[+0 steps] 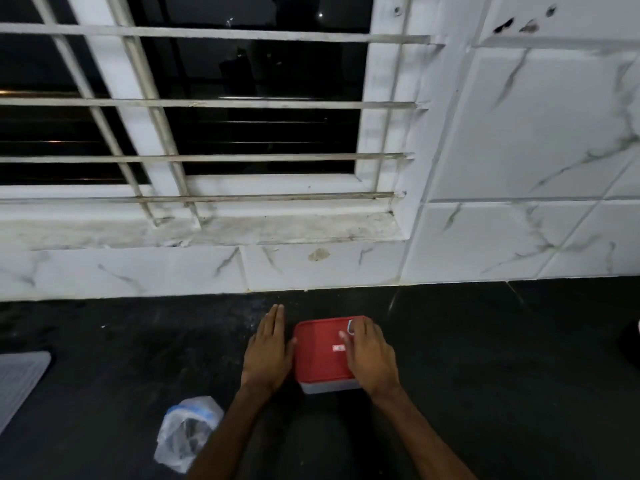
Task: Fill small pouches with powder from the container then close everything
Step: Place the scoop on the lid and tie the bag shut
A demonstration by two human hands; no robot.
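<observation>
Red lid [320,351] sits shut on our container [329,386], with open black counter [485,358] between it and the tiled wall [519,168]. Our left hand [268,351] lies flat, fingers straight, beside its left edge. Our right hand [370,358] rests flat on top, fingers loose. A plastic bag [187,431] lies near our left arm.

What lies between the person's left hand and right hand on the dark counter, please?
In the head view, the red-lidded container: the left hand lies flat on the counter beside it, the right hand rests on its lid.
</observation>
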